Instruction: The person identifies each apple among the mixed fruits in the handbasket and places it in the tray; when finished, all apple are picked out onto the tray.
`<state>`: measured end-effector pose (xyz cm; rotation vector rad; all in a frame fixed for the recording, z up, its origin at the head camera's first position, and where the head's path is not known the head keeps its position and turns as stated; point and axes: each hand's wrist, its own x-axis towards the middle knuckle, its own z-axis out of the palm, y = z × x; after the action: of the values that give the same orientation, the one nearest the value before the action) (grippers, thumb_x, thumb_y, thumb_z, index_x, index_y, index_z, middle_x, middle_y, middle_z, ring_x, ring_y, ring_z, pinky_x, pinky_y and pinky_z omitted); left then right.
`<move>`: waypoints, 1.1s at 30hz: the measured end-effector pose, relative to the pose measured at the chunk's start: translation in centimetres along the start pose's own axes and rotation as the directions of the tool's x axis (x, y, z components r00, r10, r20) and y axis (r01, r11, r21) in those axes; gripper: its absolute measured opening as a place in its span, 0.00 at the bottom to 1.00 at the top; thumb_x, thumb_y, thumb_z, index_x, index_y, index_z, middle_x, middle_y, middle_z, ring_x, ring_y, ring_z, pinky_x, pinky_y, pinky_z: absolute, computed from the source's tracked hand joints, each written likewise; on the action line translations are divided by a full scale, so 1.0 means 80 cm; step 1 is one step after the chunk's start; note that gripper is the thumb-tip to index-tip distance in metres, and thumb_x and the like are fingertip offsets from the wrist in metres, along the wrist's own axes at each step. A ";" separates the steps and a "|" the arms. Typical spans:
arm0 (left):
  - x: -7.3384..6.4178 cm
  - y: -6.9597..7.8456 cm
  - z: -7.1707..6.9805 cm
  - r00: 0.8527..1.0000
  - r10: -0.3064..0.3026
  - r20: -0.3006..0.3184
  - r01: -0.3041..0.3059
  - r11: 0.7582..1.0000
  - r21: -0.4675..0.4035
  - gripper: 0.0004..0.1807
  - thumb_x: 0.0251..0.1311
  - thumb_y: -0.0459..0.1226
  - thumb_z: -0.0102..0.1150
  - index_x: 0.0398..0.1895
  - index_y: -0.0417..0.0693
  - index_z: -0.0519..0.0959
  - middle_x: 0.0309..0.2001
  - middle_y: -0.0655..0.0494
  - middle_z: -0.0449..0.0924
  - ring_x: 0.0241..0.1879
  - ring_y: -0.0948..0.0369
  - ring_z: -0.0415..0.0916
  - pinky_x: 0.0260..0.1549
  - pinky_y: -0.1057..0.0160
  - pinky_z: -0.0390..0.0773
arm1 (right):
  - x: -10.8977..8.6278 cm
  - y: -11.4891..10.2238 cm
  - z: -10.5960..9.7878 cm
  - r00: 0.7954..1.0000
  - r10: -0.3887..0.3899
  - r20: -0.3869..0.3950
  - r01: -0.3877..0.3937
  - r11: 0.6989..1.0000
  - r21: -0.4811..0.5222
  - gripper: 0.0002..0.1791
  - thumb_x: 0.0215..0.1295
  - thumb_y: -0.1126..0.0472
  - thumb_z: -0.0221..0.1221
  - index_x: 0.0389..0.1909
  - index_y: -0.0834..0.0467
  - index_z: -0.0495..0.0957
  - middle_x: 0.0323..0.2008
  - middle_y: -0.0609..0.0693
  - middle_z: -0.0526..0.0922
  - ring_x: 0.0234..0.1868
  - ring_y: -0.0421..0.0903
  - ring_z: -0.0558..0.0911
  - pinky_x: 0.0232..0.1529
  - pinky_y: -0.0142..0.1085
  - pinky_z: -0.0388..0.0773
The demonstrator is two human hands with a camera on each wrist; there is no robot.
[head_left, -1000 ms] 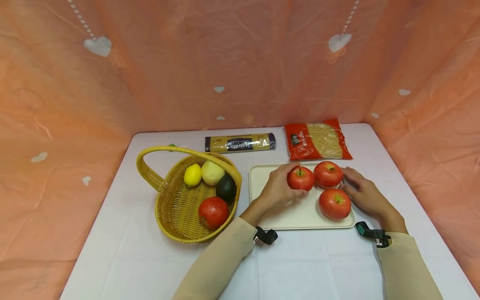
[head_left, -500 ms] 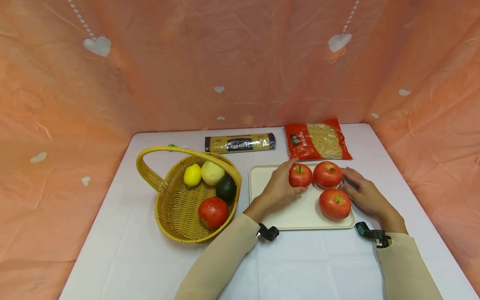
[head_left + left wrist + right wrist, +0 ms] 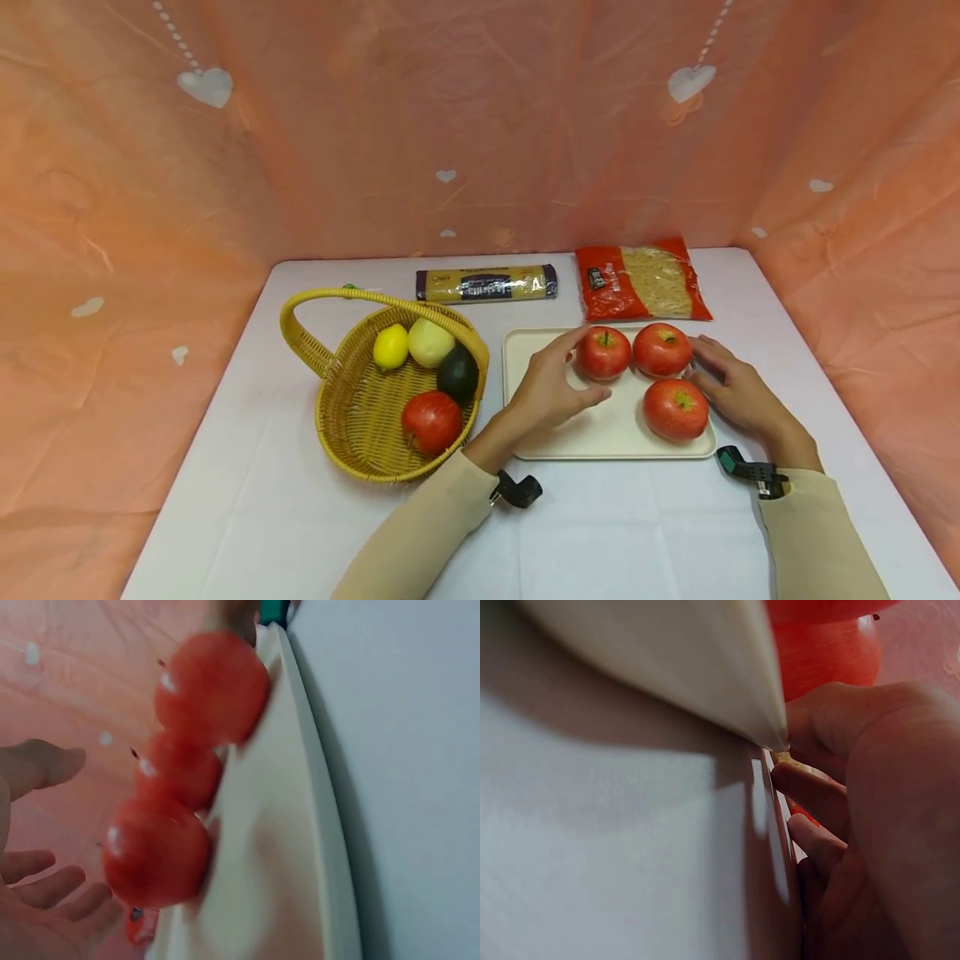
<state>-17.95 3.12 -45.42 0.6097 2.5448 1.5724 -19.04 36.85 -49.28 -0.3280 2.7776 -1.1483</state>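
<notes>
In the head view my left hand [image 3: 546, 393] is spread with thumb and fingers apart, beside the left red apple [image 3: 603, 353] on the cream tray [image 3: 573, 435]. The left wrist view shows a gap between its fingers [image 3: 56, 889] and the nearest apple. Two more apples stand on the tray: one at the back [image 3: 662, 350] and one in front [image 3: 675, 410]. My right hand [image 3: 738, 395] rests at the tray's right edge, thumb by the rim and fingers loosely extended. In the right wrist view the fingertips [image 3: 806, 787] lie close to the rim; contact is partly hidden.
Left of the tray stands a yellow wicker basket [image 3: 347, 433] with a tall handle, holding a lemon [image 3: 391, 347], a pale round fruit [image 3: 430, 342], a dark green avocado [image 3: 457, 373] and an apple [image 3: 432, 422]. Behind lie a spaghetti packet [image 3: 486, 284] and a red pasta bag [image 3: 643, 280].
My left hand has let go of the left apple and drawn back toward the left and front. That apple now sits by itself on the tray. The right hand has stayed in place.
</notes>
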 end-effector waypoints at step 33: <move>-0.183 -0.016 -0.226 0.942 0.233 0.243 -0.240 0.971 -0.001 0.35 0.60 0.34 0.81 0.72 0.48 0.81 0.69 0.53 0.85 0.69 0.55 0.82 0.69 0.59 0.81 | 0.002 -0.003 -0.001 0.995 0.088 0.052 -0.087 0.996 -0.023 0.37 0.84 0.53 0.57 0.87 0.56 0.59 0.87 0.70 0.50 0.86 0.75 0.48 0.76 0.82 0.49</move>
<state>-9.92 -18.11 -40.06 1.0762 2.3880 1.4235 -19.18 36.69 -49.10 -0.2321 2.7303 -1.0763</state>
